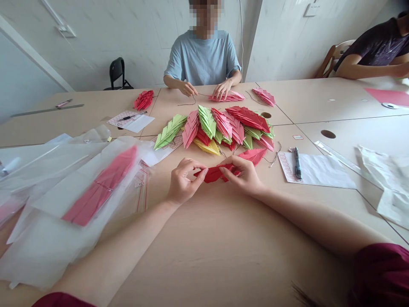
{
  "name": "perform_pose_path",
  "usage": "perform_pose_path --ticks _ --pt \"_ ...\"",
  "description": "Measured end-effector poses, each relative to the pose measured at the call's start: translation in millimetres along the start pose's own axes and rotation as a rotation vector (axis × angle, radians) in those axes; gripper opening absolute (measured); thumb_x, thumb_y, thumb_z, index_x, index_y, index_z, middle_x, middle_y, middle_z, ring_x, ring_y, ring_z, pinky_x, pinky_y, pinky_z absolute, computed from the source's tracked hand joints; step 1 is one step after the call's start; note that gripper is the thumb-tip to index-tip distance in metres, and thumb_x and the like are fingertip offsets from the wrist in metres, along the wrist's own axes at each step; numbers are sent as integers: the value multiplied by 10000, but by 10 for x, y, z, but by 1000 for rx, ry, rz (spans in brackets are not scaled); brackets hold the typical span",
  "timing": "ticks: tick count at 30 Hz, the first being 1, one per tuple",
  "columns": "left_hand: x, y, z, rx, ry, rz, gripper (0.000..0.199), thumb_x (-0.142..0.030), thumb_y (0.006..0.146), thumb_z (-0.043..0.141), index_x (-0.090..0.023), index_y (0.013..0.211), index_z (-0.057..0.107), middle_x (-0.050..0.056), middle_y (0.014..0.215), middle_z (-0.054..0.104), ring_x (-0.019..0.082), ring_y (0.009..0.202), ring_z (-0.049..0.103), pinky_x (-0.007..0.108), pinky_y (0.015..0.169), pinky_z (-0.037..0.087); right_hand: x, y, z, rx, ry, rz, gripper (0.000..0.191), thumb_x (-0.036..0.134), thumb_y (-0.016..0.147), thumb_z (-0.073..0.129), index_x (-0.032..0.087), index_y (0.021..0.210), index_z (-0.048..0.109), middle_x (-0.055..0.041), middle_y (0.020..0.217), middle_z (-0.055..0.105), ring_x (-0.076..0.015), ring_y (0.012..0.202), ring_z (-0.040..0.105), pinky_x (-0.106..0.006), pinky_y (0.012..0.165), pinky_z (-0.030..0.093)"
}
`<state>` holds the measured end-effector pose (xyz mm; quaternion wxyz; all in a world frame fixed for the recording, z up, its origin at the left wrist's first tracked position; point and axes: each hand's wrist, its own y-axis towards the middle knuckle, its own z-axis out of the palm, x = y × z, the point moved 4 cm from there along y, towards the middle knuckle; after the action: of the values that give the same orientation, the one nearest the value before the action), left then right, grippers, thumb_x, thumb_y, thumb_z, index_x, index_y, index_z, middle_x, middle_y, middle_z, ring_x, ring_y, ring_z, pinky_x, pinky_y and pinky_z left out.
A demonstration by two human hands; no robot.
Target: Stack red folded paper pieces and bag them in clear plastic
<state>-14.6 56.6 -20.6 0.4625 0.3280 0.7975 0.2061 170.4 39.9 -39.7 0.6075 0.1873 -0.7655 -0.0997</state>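
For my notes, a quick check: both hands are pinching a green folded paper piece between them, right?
Not quite: the folded paper piece is red, not green, as the head view shows. It is pinched between the left hand and the right hand, as you said.

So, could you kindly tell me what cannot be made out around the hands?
Head view:
- red folded paper: its middle hidden by the left hand and right hand
- pile of folded paper pieces: lower layers hidden by upper ones
- printed marks on the white sheet: too small to read
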Motion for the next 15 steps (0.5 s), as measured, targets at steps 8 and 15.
perform_pose_path --ticks 8,15 --pt "-37 19 -10 50 -25 -7 43 -179 860 606 -189 837 641 27 816 647 178 819 580 312 755 470 45 -16 -33 -4 -90 -30 147 311 900 563 184 872 632 -28 742 651 -128 616 596 -245 533 458" --pt "126 8 -82 -25 0 -85 58 -230 861 614 -187 828 631 21 815 627 168 803 580 303 767 465 55 66 -169 -173 11 -2 186 333 880 574 175 785 600 -26 740 629 -120 631 562 -243 547 454"
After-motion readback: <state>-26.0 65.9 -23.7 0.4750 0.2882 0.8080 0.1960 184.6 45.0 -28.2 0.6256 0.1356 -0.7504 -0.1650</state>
